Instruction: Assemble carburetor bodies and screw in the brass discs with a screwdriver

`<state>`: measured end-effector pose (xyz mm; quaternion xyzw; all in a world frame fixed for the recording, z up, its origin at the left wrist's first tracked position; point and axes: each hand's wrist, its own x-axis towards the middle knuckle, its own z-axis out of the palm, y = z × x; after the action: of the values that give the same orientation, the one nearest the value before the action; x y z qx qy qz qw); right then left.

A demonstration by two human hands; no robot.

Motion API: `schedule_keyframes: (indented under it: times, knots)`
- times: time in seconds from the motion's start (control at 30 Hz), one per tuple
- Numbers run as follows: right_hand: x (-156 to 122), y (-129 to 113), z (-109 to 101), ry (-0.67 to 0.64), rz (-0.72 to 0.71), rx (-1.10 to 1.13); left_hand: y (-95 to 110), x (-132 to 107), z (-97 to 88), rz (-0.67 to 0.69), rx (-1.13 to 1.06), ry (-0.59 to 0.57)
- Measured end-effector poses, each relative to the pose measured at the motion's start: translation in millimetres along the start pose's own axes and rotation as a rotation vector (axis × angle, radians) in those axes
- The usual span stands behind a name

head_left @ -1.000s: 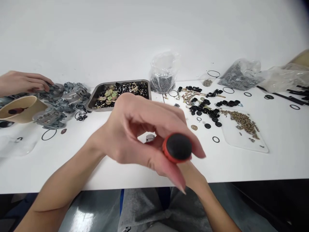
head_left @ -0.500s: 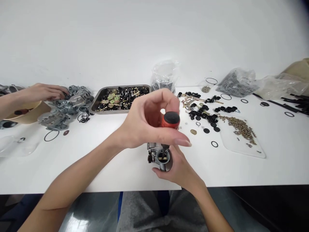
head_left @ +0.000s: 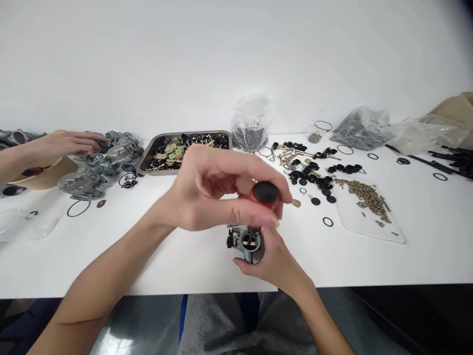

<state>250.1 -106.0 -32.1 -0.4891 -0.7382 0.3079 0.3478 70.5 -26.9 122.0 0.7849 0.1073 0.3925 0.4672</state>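
Observation:
Between the thumb and fingers of my left hand (head_left: 218,192) is the red handle of a screwdriver (head_left: 264,193) with a black end cap. Its shaft points down into the round bore of a small grey metal carburetor (head_left: 250,241), where a brass-coloured strip shows. The tip itself is too small to make out. Low on the right side, my right hand (head_left: 271,256) is wrapped around the carburetor body, with the thumb at its front. The carburetor is close to the table's front edge, and my left hand covers its far part.
A metal tray (head_left: 151,148) of small parts lies behind. Black caps (head_left: 306,175) and a clear sheet (head_left: 354,222) with brass screws (head_left: 365,195) are to the right. At left, a co-worker's hand (head_left: 79,143) touches grey carburetors (head_left: 83,182) beside a beige bowl (head_left: 55,177).
My left hand's fingers have turned around the screwdriver handle, with the forefinger now reaching past its right side. My right hand and the carburetor stay in place.

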Motion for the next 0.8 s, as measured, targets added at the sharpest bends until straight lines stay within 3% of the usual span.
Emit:
schedule_keyframes:
  times: [0.2, 0.47, 0.8]
  knots:
    - [0.2, -5.2, -3.1, -0.019, 0.03, 0.024, -2.6, 9.1, 8.2, -0.01, 0.009, 0.047]
    - [-0.6, -2.9, -1.4, -0.024, 0.044, 0.034, -14.9, 8.4, 16.0, 0.042, 0.046, 0.222]
    - [0.9, -4.3, -2.1, -0.032, 0.029, 0.014, -3.7, 4.5, 8.0, 0.132, 0.05, 0.136]
